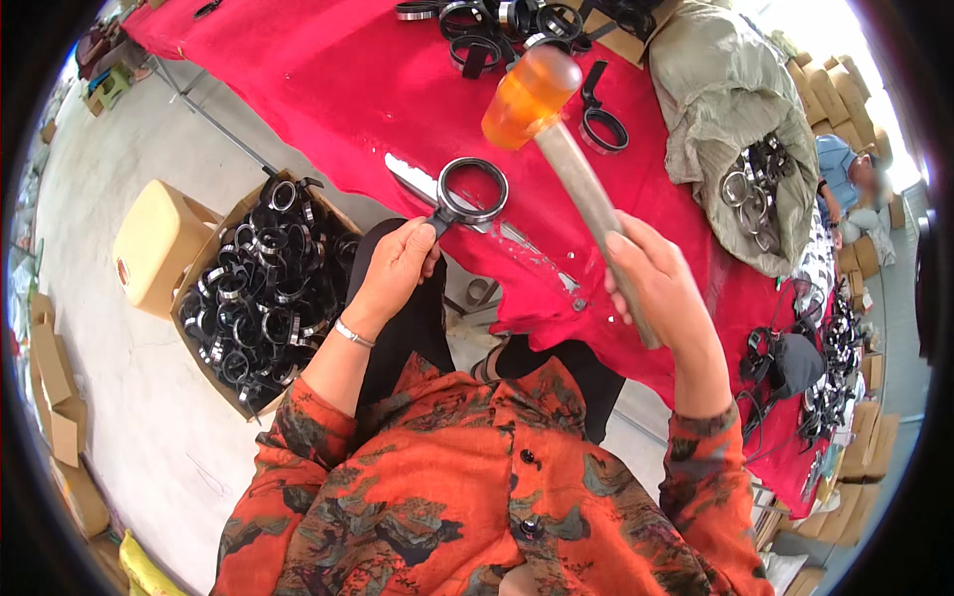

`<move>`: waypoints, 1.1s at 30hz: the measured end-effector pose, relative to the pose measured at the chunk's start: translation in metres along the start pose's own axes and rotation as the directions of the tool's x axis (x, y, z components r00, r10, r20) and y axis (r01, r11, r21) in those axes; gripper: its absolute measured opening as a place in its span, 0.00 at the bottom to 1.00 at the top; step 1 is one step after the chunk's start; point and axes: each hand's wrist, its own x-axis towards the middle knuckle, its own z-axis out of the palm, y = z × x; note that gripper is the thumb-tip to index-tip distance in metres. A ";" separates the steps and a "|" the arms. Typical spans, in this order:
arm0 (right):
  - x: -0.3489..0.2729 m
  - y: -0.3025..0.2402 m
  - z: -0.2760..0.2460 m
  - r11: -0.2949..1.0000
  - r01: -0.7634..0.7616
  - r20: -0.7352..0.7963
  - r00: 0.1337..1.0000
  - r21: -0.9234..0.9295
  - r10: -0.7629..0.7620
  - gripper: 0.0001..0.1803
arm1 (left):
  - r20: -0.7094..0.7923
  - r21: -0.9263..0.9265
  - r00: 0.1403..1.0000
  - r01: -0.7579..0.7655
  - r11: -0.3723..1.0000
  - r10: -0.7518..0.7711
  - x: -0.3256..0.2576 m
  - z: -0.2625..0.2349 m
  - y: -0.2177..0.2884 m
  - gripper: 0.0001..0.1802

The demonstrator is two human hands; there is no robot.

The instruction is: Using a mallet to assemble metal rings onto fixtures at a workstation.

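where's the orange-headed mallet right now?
Head view, upper middle: the orange-headed mallet is in the right hand, its orange head up and right of the black-and-silver ring in the left hand.

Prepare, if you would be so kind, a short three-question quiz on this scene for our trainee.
1. What colour is the head of the mallet in the right hand?
2. True or false: the left hand holds a ring.
3. Seen in the picture, where is the sack from the mallet: A, to its left; B, to its right; C, underneath it?

Key:
1. Amber orange.
2. True.
3. B.
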 end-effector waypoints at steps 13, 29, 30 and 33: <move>-0.006 0.020 -0.001 0.990 0.132 -0.099 0.986 -0.057 -0.138 0.24 | 0.050 -0.029 0.998 0.025 0.999 -0.024 -0.002 -0.006 -0.007 0.22; -0.066 0.079 0.018 0.963 0.242 -0.172 0.960 0.120 -0.220 0.27 | 0.031 -0.053 0.998 -0.045 0.998 0.047 0.000 0.007 -0.005 0.23; -0.064 0.093 0.027 0.978 0.210 -0.145 0.967 -0.011 -0.209 0.27 | 0.036 -0.049 0.998 -0.051 0.997 0.053 0.002 0.011 -0.005 0.23; -0.059 0.085 0.021 0.982 0.119 -0.079 0.991 0.147 -0.109 0.26 | -0.028 -0.035 1.000 0.000 0.999 -0.001 -0.001 0.011 -0.003 0.23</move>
